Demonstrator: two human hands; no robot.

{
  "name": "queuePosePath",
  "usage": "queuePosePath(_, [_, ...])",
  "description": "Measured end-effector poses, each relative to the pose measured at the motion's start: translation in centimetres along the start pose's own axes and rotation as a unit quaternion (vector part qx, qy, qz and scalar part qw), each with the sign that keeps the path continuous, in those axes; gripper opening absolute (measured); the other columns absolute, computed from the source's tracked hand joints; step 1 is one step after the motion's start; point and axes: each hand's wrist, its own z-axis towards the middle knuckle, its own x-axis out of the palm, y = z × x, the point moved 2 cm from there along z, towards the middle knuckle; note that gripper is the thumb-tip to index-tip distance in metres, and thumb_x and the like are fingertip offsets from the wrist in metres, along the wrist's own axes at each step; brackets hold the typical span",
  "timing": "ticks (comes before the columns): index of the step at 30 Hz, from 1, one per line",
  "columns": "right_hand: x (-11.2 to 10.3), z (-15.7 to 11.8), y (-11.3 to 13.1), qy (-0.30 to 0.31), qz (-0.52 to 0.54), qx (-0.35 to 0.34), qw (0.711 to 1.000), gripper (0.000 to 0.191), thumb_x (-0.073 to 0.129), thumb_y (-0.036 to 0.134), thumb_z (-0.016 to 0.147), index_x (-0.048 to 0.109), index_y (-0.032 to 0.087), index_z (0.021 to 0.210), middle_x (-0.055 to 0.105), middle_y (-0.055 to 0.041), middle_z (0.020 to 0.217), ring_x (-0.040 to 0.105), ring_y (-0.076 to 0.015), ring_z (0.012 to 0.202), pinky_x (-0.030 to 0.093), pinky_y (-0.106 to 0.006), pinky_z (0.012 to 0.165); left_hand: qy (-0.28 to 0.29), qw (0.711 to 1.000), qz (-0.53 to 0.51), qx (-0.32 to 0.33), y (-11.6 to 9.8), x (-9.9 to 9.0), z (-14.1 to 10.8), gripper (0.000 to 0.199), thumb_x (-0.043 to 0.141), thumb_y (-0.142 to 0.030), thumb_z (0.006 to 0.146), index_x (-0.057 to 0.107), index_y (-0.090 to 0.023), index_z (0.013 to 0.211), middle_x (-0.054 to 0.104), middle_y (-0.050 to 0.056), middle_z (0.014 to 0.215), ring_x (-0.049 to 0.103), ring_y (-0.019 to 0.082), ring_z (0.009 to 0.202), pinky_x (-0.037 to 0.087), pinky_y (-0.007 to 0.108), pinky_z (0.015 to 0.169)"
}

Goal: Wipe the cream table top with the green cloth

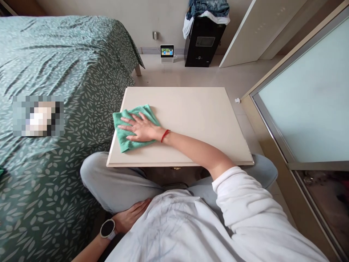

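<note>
My right hand (140, 128) lies flat with fingers spread on a green cloth (127, 146), pressing it against the tabletop. The cloth is unfolded on the left part of a small cream table (196, 116), and its left edge hangs a little past the table's side. A red string shows on my right wrist. Down in my lap, my left hand (131, 216) rests on my thigh with its fingers stretched out and nothing visible in it. Its fingertips are partly hidden by my white shirt. A round watch (107, 228) is on that wrist.
A bed with a green leaf-patterned sheet (89, 91) stands along the left. Beyond the table are a small smart display (167, 52), a black cabinet (200, 43) topped with clothes (208, 7), and a door (253, 32). A sliding glass panel (308, 98) borders the right.
</note>
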Motion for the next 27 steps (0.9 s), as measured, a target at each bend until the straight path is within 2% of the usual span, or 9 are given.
queuePosePath(4, [-3.1,-5.6,-7.9,-0.004,0.006,0.155,0.988,0.080,0.051,0.049,0.121,0.041,0.031,0.198,0.019,-0.0043,0.209,0.018,-0.0477,0.192,0.011,-0.076,0.153,-0.004,1.000,0.001,-0.007,-0.1,0.9,-0.4,0.050,0.060,-0.018,0.115,0.085,-0.009,0.156,0.089,0.019,0.152,0.084,0.028,0.138,0.058,0.035,0.131])
queuePosePath(6, [-4.4,-9.7,-12.1,-0.025,0.003,0.255,0.967,0.079,0.046,0.047,0.122,0.039,0.029,0.199,0.019,-0.0063,0.209,0.020,-0.0484,0.192,0.012,-0.077,0.152,-0.012,1.000,-0.005,-0.016,-0.3,1.9,-0.9,0.051,0.059,-0.019,0.115,0.083,-0.008,0.159,0.088,0.020,0.153,0.084,0.029,0.138,0.058,0.036,0.129])
queuePosePath(9, [-5.4,-16.7,-17.2,-0.061,-0.003,0.382,0.922,0.079,0.044,0.046,0.122,0.039,0.028,0.199,0.021,-0.0092,0.209,0.024,-0.0493,0.190,0.014,-0.079,0.150,0.009,1.000,-0.007,-0.020,-0.5,3.0,-1.3,0.064,0.059,-0.023,0.117,0.065,-0.009,0.179,0.085,0.020,0.158,0.084,0.028,0.139,0.059,0.034,0.125])
queuePosePath(12, [-5.4,-23.0,-19.9,-0.090,-0.001,0.469,0.879,0.077,0.040,0.048,0.123,0.040,0.028,0.198,0.022,-0.0114,0.209,0.024,-0.0482,0.190,0.018,-0.079,0.149,0.031,0.999,-0.009,-0.014,-0.3,3.3,-1.3,0.077,0.056,-0.026,0.118,0.044,-0.013,0.192,0.082,0.018,0.165,0.083,0.028,0.140,0.060,0.033,0.123])
queuePosePath(15, [-4.6,-26.4,-19.9,-0.129,0.003,0.550,0.825,0.077,0.036,0.047,0.123,0.042,0.024,0.196,0.022,-0.0174,0.208,0.030,-0.0513,0.187,0.031,-0.086,0.143,0.019,1.000,-0.007,-0.013,-0.2,3.2,-1.2,0.077,0.053,-0.025,0.117,0.042,-0.012,0.193,0.082,0.017,0.164,0.084,0.028,0.139,0.060,0.034,0.122])
queuePosePath(18, [-3.6,-26.2,-18.2,-0.165,-0.010,0.624,0.764,0.078,0.034,0.045,0.122,0.044,0.015,0.193,0.026,-0.0309,0.204,0.037,-0.0594,0.182,0.040,-0.097,0.130,-0.006,1.000,-0.001,-0.015,-0.2,3.4,-1.3,0.069,0.052,-0.024,0.118,0.056,-0.008,0.185,0.086,0.020,0.157,0.085,0.029,0.137,0.059,0.034,0.123])
queuePosePath(20, [-3.1,-24.4,-16.5,-0.162,-0.029,0.634,0.756,0.078,0.035,0.043,0.121,0.045,0.010,0.192,0.028,-0.0371,0.201,0.035,-0.0637,0.182,0.040,-0.101,0.125,-0.018,1.000,-0.001,-0.012,-0.2,3.6,-1.3,0.061,0.052,-0.027,0.119,0.072,-0.008,0.173,0.087,0.020,0.154,0.084,0.029,0.137,0.058,0.035,0.125])
queuePosePath(23, [-2.6,-20.0,-13.3,-0.137,-0.046,0.579,0.802,0.078,0.036,0.043,0.122,0.045,0.009,0.192,0.028,-0.0359,0.201,0.032,-0.0641,0.183,0.035,-0.102,0.129,-0.008,1.000,0.001,-0.014,-0.1,3.6,-1.3,0.053,0.055,-0.028,0.118,0.083,-0.011,0.159,0.088,0.019,0.154,0.083,0.029,0.139,0.057,0.035,0.125])
queuePosePath(27, [-2.4,-12.6,-7.8,-0.099,-0.025,0.441,0.892,0.081,0.042,0.045,0.121,0.043,0.012,0.194,0.024,-0.0279,0.205,0.029,-0.0620,0.185,0.026,-0.098,0.139,0.021,1.000,-0.011,-0.010,0.0,3.4,-1.3,0.060,0.056,-0.022,0.113,0.076,-0.009,0.168,0.084,0.020,0.160,0.080,0.030,0.146,0.055,0.036,0.128])
